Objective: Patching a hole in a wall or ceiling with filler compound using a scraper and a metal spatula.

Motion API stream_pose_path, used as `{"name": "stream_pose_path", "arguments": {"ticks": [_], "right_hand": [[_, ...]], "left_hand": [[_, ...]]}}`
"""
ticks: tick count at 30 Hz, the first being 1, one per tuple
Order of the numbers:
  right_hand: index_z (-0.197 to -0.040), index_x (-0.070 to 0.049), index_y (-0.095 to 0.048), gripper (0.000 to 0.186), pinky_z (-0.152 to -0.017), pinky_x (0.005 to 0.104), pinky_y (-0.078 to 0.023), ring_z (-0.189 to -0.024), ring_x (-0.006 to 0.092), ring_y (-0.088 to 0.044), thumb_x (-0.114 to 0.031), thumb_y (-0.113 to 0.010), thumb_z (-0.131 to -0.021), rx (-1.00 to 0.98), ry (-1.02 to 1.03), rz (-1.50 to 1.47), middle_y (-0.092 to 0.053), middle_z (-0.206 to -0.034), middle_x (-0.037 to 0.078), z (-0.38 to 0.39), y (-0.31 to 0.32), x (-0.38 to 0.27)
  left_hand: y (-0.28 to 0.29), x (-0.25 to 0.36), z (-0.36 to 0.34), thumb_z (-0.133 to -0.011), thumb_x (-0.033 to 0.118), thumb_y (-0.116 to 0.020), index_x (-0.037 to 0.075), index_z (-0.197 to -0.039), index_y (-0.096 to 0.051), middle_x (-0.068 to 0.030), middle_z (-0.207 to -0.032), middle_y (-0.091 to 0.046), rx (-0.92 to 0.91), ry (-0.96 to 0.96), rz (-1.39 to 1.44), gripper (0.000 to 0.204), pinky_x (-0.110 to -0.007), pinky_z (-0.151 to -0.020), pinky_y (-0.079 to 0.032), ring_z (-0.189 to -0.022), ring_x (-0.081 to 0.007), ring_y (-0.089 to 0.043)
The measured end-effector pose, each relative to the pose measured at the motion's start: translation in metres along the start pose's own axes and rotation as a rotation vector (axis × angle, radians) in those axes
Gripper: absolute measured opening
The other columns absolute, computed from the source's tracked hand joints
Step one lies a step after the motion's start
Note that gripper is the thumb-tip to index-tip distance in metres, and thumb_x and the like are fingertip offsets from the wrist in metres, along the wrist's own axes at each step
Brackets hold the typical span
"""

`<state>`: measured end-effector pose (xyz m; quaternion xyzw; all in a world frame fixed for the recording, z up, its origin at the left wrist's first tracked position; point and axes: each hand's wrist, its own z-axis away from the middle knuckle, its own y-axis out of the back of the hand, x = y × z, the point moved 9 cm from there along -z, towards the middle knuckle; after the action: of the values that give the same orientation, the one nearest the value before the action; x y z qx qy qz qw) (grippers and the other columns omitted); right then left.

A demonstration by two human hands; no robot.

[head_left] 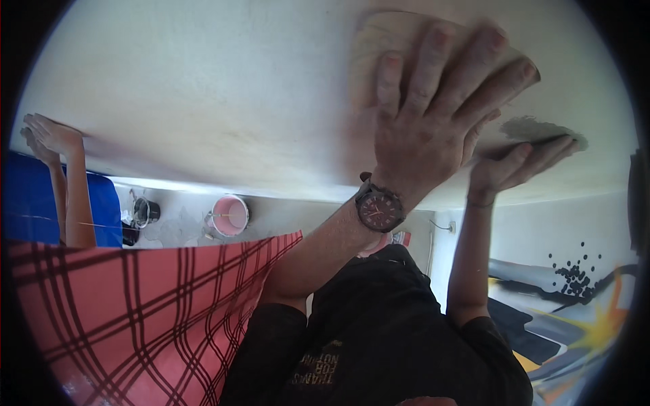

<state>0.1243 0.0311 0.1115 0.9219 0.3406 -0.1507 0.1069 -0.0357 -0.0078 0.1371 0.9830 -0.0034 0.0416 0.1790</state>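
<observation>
My left hand (423, 115), with a dark watch (380, 209) on its wrist, lies spread against a pale, smooth wall (223, 81). Under its fingers is a thin beige sheet (369, 51), curled at one edge, which looks like sandpaper; the palm hides part of it. My right hand (518, 166) rests on the wall to the right, fingers stretched out, with nothing visible in it. Its fingertips are beside a rough grey patch (542, 128) on the wall.
Another person's two hands (54, 137) touch the wall at far left, near a blue surface (101, 203). Pink plaid material (156, 304) fills the lower left. A pink-lined bucket (230, 215) and a dark bucket (145, 212) stand on the floor. A painted wall (575, 325) is at right.
</observation>
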Motion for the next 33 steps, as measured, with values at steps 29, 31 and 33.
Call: {"name": "stream_pose_path", "arguments": {"ticks": [29,31,33], "right_hand": [[-0.149,-0.013,-0.047,0.059,-0.121,0.0573,0.001,-0.152,0.0402,-0.012,-0.042,-0.032,-0.1,0.0,0.006,-0.152,-0.029,-0.161,0.016,-0.018,-0.005,-0.043],[-0.149,-0.013,-0.046,0.059,-0.121,0.0567,0.002,-0.152,0.0396,-0.011,-0.042,-0.032,-0.1,-0.096,0.091,-0.204,-0.028,-0.162,0.015,-0.004,-0.017,-0.066],[-0.15,-0.015,-0.045,0.059,-0.122,0.0555,0.002,-0.153,0.0377,-0.011,-0.042,-0.032,-0.1,-0.311,0.237,-0.163,-0.026,-0.163,0.014,0.023,-0.04,-0.087]], "left_hand": [[0.057,-0.186,0.022,-0.098,0.045,-0.04,0.006,-0.152,-0.038,-0.0234,-0.163,-0.018,0.323,0.309,0.03,0.067,-0.063,-0.119,-0.006,-0.151,-0.0452,-0.008],[0.058,-0.168,0.02,-0.099,0.048,-0.033,0.003,-0.153,-0.035,-0.0243,-0.163,-0.017,0.309,0.305,0.021,0.07,-0.062,-0.12,-0.004,-0.151,-0.0444,-0.008],[0.048,-0.175,0.028,-0.099,0.049,-0.032,0.003,-0.154,-0.033,-0.0244,-0.163,-0.015,0.233,0.221,-0.034,0.071,-0.061,-0.12,-0.004,-0.152,-0.0439,-0.007]]}}
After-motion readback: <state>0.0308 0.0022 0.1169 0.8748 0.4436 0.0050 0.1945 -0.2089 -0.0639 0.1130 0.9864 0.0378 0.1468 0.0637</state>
